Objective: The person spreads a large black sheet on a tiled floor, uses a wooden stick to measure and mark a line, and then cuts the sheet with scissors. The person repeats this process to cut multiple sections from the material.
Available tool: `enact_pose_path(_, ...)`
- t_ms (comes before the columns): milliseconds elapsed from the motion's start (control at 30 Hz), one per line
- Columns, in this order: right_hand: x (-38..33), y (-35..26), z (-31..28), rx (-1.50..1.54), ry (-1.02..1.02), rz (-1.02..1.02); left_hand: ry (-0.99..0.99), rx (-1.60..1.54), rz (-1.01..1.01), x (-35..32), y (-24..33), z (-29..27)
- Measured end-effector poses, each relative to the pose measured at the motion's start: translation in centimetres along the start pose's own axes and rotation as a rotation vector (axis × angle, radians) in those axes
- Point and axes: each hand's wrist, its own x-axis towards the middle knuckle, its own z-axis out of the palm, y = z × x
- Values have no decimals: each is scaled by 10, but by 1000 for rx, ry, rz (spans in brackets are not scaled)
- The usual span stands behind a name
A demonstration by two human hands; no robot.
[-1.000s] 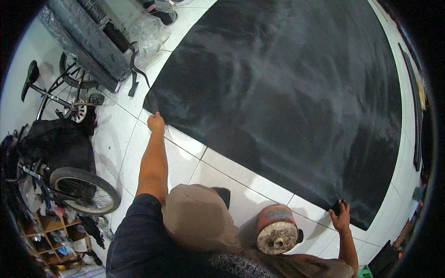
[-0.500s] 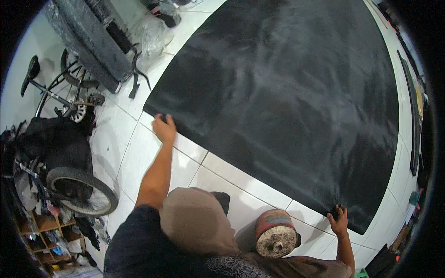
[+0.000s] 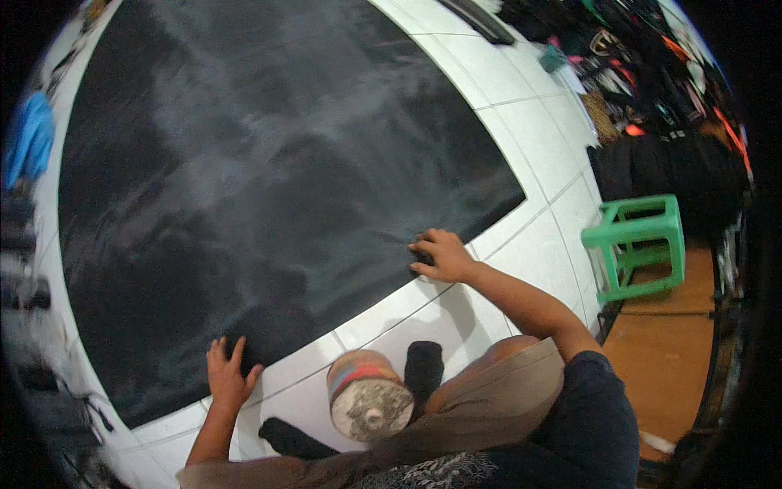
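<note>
A large black sheet (image 3: 277, 187) with a dull sheen lies spread over white floor tiles. My left hand (image 3: 230, 375) rests at its near edge, toward the left corner, with fingers spread on the black material. Farther right along that edge, my right hand (image 3: 444, 257) touches the sheet near its right corner. Its fingers and thumb are apart, with dark material showing between them; any small fold under the fingers is hidden. Between my legs stands a worn cylinder (image 3: 372, 407), red and blue on the side, with a pale, stained round top and a central knob.
A green plastic stool (image 3: 635, 244) stands at the right beside a brown board (image 3: 656, 359). Behind it are a dark cloth heap (image 3: 668, 167) and mixed clutter. My dark-covered feet (image 3: 423, 371) flank the cylinder. Something blue (image 3: 31, 138) hangs at the far left.
My view has swung to the right, bringing the stool in and taking the bicycle out. Both hands are still at the sheet's near edge, their fingers now more spread.
</note>
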Motion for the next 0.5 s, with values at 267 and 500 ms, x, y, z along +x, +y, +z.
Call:
enact_pose_path(267, -2, 125, -4, -50, 447, 498, -288, 10, -175, 15, 19, -24)
enact_pose_path(500, -14, 252, -35, -132, 511, 947, -319, 70, -209, 20, 18, -25)
